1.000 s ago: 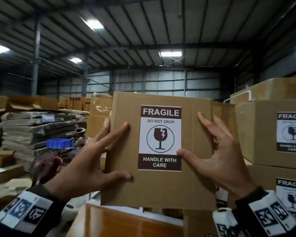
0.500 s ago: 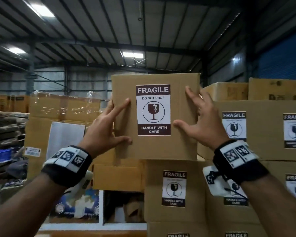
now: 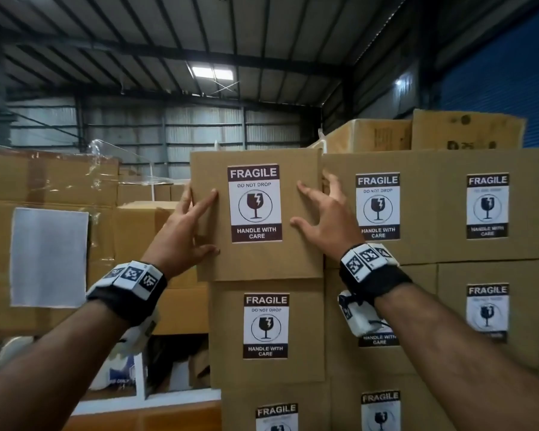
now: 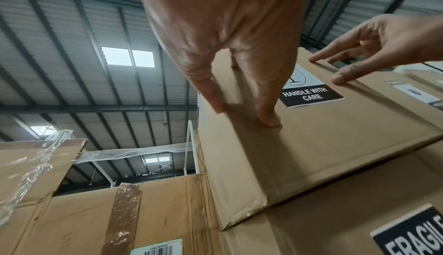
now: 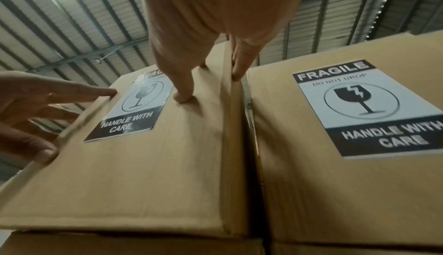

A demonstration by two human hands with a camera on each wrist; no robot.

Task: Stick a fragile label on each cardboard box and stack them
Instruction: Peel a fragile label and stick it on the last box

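A: How do the hands sit on it?

B: Both grasp the top cardboard box (image 3: 262,262). The left hand (image 3: 181,234) has its thumb and forefinger on the front face and its other fingers round the left edge. The right hand (image 3: 327,225) does the same on the right edge.

A: Do the wrist cameras add anything?

B: The right wrist view shows fingers (image 5: 242,64) tucked into the narrow gap against the neighbouring box (image 3: 433,250), which the head view hides. The left wrist view shows the box's lower left corner overhanging the box below (image 3: 266,371). How tightly either hand presses I cannot tell; both wrist pictures are blurred.

A: And the box itself?

B: Plain matte brown corrugated board, square-edged, upright on the top of the stack. Its fragile label (image 3: 255,203) is a smooth white rectangle with dark bands and a broken-glass mark, stuck flat on the front face between the two hands.
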